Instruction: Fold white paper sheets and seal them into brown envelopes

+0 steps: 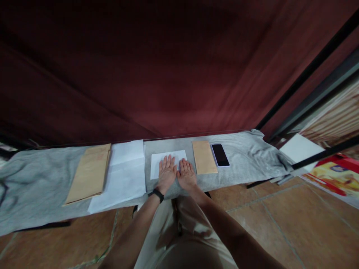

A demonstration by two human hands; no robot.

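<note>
I see both hands lying flat, palms down, at the centre of the frame, side by side with thumbs nearly touching. My left hand has its fingers straight and close together, pressed onto the white sheet; a black band sits on that wrist. My right hand is likewise flat with fingers together, resting on the sheet's lower right part, its heel on the cloth. Neither hand pinches or grips anything.

The sheet lies on a grey cloth that runs across the frame from the left edge to the right of centre. Just right of the hands is a small brown envelope, and touching its right edge is a phone with a dark screen, face up. Left of the sheet is a stack of white paper, and left of that, slightly overlapping it, a large brown envelope.

A dark red curtain fills the upper frame behind the cloth. Tan tiles cover the floor at lower right. At the far right I see a white board and a bright red and yellow print behind a black bar.
</note>
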